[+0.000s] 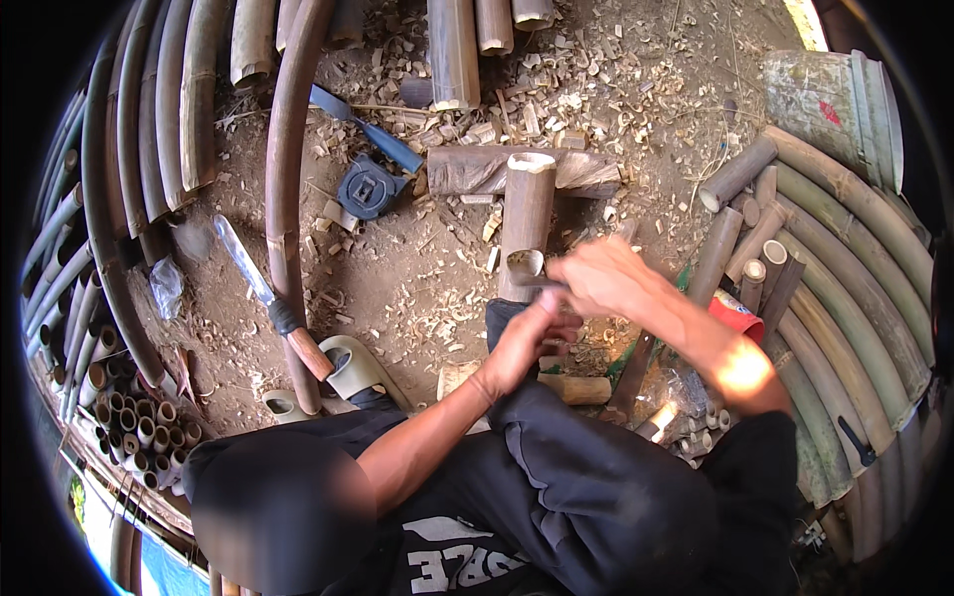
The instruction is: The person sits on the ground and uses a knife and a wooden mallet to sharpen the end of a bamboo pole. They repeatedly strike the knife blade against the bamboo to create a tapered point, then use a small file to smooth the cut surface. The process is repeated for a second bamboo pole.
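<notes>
An upright-lying bamboo piece (527,204) points away from me, its far end propped on a split bamboo log (462,171) lying crosswise. A notch (525,263) is cut in its near part. My right hand (604,278) is closed beside that notch, on a small dark-bladed tool (538,283) whose handle the fingers hide. Close by on the near side, my left hand (532,343) has its fingers curled, with the thumb up near the blade. What lies inside its fingers is hidden. My dark-trousered leg is under the hands.
A large knife (245,260) with a wooden handle leans by a long bamboo pole (285,149) at left. Beyond are a blue-black tape measure (373,187) and a blue tool (388,147). Bamboo poles (845,248) stack at right, near a weathered bucket (810,99). Shavings litter the dirt.
</notes>
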The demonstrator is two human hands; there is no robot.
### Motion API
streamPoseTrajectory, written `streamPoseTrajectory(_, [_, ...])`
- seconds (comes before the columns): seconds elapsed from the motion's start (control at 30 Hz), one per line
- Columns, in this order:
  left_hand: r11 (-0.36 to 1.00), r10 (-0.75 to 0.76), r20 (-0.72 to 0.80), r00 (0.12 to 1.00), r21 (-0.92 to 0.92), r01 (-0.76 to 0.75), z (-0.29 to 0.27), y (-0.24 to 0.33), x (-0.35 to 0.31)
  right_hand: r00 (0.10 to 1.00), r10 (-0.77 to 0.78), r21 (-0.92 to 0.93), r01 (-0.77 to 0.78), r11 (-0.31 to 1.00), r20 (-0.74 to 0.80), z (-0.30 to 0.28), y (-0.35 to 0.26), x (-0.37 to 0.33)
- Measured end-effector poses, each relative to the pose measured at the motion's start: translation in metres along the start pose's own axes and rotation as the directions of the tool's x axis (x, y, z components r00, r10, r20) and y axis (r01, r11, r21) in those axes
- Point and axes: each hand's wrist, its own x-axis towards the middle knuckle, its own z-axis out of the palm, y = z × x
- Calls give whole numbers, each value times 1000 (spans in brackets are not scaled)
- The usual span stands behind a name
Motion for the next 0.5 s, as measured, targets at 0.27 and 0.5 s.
streamPoseTrajectory(0.27, [496,173,-132,976,868,30,-13,8,-69,806,572,982,191,-11,-150,91,-87,-24])
streamPoseTrajectory(0.5, [203,301,-354,885,931,304,-63,47,-81,948,252,889,-61,-454,194,72,-100,36])
